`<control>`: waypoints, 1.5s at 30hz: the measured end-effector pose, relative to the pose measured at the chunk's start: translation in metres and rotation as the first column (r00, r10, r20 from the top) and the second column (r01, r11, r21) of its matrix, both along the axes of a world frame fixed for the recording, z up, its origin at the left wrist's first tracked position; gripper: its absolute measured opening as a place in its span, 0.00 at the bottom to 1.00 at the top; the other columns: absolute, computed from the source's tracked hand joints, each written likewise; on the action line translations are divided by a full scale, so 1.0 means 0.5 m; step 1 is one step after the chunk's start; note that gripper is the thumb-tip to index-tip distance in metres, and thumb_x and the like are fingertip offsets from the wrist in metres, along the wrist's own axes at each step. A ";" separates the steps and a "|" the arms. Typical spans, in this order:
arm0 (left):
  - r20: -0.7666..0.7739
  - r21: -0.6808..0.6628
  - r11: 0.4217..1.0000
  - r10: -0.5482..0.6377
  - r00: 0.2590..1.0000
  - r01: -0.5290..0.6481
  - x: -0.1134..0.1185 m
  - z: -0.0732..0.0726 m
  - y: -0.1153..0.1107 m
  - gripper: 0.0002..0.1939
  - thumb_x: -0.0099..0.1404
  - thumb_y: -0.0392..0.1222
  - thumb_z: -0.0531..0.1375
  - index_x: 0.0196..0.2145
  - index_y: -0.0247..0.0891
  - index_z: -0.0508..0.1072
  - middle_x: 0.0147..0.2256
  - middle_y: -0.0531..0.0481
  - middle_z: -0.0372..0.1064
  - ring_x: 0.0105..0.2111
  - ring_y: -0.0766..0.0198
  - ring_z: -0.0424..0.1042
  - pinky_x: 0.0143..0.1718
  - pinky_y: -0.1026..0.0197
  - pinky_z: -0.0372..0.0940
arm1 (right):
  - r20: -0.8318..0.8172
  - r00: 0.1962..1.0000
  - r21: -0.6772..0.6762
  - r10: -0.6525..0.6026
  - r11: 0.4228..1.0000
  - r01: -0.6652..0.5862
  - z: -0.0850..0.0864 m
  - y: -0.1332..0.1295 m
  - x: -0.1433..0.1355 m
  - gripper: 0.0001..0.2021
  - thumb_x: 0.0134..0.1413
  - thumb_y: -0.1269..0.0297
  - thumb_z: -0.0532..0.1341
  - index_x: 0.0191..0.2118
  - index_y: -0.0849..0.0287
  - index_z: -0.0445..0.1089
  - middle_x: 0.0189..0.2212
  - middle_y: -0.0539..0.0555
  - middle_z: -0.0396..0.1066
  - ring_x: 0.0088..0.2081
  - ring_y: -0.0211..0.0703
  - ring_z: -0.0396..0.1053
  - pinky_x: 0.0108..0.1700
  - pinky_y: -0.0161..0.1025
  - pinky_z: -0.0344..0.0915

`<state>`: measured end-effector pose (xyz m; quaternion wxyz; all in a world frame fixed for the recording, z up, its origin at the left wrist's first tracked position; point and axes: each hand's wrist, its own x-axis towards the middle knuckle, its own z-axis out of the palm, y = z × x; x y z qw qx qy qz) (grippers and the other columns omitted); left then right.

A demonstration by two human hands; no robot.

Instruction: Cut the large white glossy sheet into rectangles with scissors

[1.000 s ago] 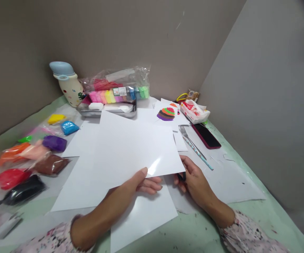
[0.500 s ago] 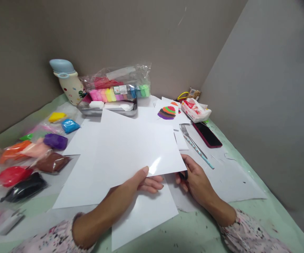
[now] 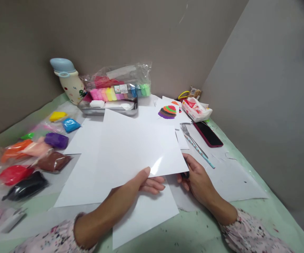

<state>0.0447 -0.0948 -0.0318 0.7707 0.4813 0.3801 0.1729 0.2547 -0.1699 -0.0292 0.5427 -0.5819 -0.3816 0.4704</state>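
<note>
A white sheet of paper (image 3: 138, 147) is held up, tilted, above the table. My left hand (image 3: 148, 182) pinches its near edge, thumb on top and fingers underneath. At the sheet's right corner, my right hand (image 3: 198, 174) is closed around the black handle of a pair of scissors (image 3: 185, 174); the paper hides the blades. Another white sheet (image 3: 144, 218) lies flat below my left hand, and a further white sheet (image 3: 75, 186) lies to the left.
Bagged clay, including a black packet (image 3: 27, 186) and a brown packet (image 3: 53, 161), lies at left. Behind stand a bottle (image 3: 71, 84) and a metal tray (image 3: 107, 111) with clay. At right are a fork (image 3: 190, 135), a phone (image 3: 208, 134), a tissue pack (image 3: 196, 110) and a striped coloured cutout (image 3: 167, 112).
The whole view has shifted very slightly. Both hands, the held sheet and the scissors keep nearly the same positions relative to each other.
</note>
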 end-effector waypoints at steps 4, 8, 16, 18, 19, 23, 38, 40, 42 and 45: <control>-0.023 0.014 1.000 -0.017 1.000 0.018 0.001 0.003 -0.001 0.25 0.68 0.59 0.55 0.36 0.36 0.83 0.39 0.43 0.81 0.41 0.52 0.78 0.56 0.49 0.63 | 0.036 0.999 0.002 -0.022 1.000 0.022 -0.007 0.000 0.004 0.15 0.63 0.61 0.57 0.54 0.56 0.64 0.19 0.42 0.66 0.14 0.30 0.54 0.17 0.29 0.51; -0.033 0.026 0.999 -0.022 0.999 0.022 0.001 0.005 -0.005 0.26 0.68 0.60 0.55 0.37 0.36 0.83 0.38 0.43 0.81 0.41 0.52 0.78 0.54 0.49 0.65 | 0.041 0.999 0.011 -0.030 1.000 0.029 -0.013 -0.001 0.008 0.17 0.61 0.66 0.56 0.55 0.54 0.65 0.19 0.42 0.66 0.14 0.30 0.55 0.17 0.29 0.51; -0.014 0.006 1.000 -0.025 1.000 0.025 0.002 0.003 -0.005 0.24 0.68 0.58 0.55 0.37 0.37 0.83 0.39 0.44 0.81 0.41 0.53 0.78 0.56 0.49 0.64 | 0.016 1.000 -0.005 -0.026 1.000 0.026 -0.005 -0.001 0.006 0.17 0.61 0.64 0.57 0.56 0.55 0.64 0.18 0.42 0.65 0.14 0.30 0.52 0.16 0.29 0.49; -0.022 0.005 1.000 -0.026 0.999 0.027 0.001 0.004 -0.006 0.25 0.68 0.59 0.55 0.36 0.37 0.83 0.40 0.44 0.81 0.41 0.53 0.77 0.57 0.49 0.63 | 0.034 0.999 -0.006 -0.036 0.999 0.037 -0.006 -0.001 0.008 0.17 0.62 0.62 0.57 0.56 0.55 0.64 0.18 0.42 0.65 0.14 0.31 0.53 0.16 0.29 0.50; -0.026 0.006 1.000 -0.027 0.999 0.027 0.001 0.005 -0.006 0.25 0.68 0.59 0.55 0.36 0.37 0.83 0.40 0.44 0.81 0.42 0.53 0.77 0.57 0.49 0.62 | 0.047 0.998 -0.001 -0.046 0.999 0.046 -0.008 0.000 0.009 0.16 0.63 0.61 0.57 0.55 0.54 0.65 0.18 0.42 0.65 0.14 0.31 0.53 0.17 0.29 0.50; -0.040 0.006 0.999 -0.036 0.999 0.036 0.003 0.012 -0.009 0.25 0.68 0.59 0.55 0.34 0.37 0.83 0.41 0.44 0.81 0.41 0.53 0.78 0.58 0.49 0.61 | 0.067 0.995 0.022 -0.068 0.998 0.067 -0.015 0.001 0.013 0.15 0.63 0.61 0.57 0.55 0.53 0.66 0.18 0.43 0.65 0.15 0.32 0.54 0.17 0.30 0.51; -0.046 -0.005 0.999 -0.038 0.998 0.038 0.012 0.027 -0.012 0.25 0.67 0.59 0.56 0.34 0.37 0.83 0.36 0.44 0.82 0.38 0.53 0.78 0.56 0.50 0.63 | 0.055 0.995 0.049 -0.088 0.995 0.086 -0.014 0.006 0.019 0.14 0.64 0.57 0.58 0.53 0.52 0.68 0.16 0.41 0.59 0.14 0.31 0.51 0.17 0.30 0.49; -0.050 -0.008 0.999 -0.033 0.998 0.033 0.012 0.030 -0.013 0.24 0.66 0.59 0.56 0.34 0.37 0.83 0.36 0.45 0.82 0.39 0.53 0.78 0.56 0.50 0.64 | 0.044 0.995 0.037 -0.084 0.996 0.083 -0.013 0.005 0.017 0.14 0.64 0.57 0.58 0.53 0.52 0.67 0.16 0.41 0.59 0.14 0.31 0.50 0.16 0.30 0.48; -0.047 -0.013 0.999 -0.031 0.998 0.031 0.013 0.032 -0.014 0.24 0.66 0.59 0.56 0.33 0.37 0.83 0.36 0.45 0.82 0.39 0.52 0.78 0.56 0.49 0.64 | 0.039 0.996 0.023 -0.083 0.996 0.082 -0.012 0.004 0.016 0.15 0.64 0.56 0.58 0.54 0.52 0.67 0.17 0.41 0.60 0.14 0.31 0.50 0.16 0.31 0.47; -0.042 -0.015 0.999 -0.029 0.999 0.029 0.013 0.030 -0.014 0.24 0.65 0.60 0.56 0.33 0.37 0.83 0.36 0.45 0.82 0.39 0.52 0.78 0.56 0.49 0.64 | 0.042 0.995 0.027 -0.089 0.996 0.088 -0.011 0.006 0.016 0.17 0.63 0.54 0.59 0.54 0.53 0.67 0.17 0.42 0.59 0.14 0.31 0.50 0.16 0.31 0.47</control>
